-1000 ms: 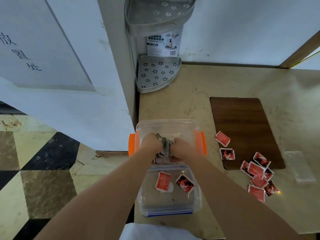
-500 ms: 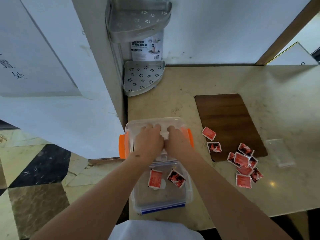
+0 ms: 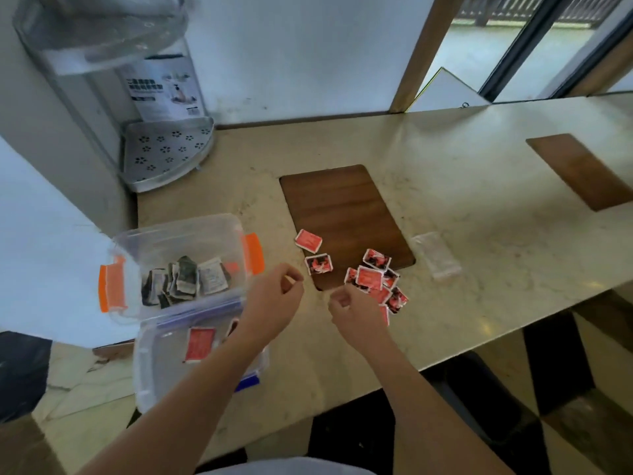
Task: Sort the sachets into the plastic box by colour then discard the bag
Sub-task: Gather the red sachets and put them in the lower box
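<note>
- My left grip [image 3: 274, 296] hangs over the tabletop [image 3: 479, 207] just right of the plastic box [image 3: 178, 241]; fingers loosely curled, holding nothing.
- My right grip [image 3: 352, 310] hangs at the near edge of the red sachet pile [image 3: 375, 279]; fingers curled inward. Whether they pinch a sachet cannot be told.
- Two further red sachets [image 3: 309, 240] lie apart from the pile, at the left edge of the wooden board [image 3: 339, 207].
- The box's far compartment contains dark and white sachets [image 3: 186, 281]; its near compartment contains a red sachet [image 3: 200, 342].
- The box carries orange latches [image 3: 111, 286] on both sides.
- The clear bag [image 3: 435, 255] lies flat on the tabletop, right of the board, well apart from both grips.
- A perforated corner rack [image 3: 168, 152] stands in the tabletop's far left corner, against the wall.
- A second wooden board [image 3: 582, 169] lies far right; windows stand behind it.
</note>
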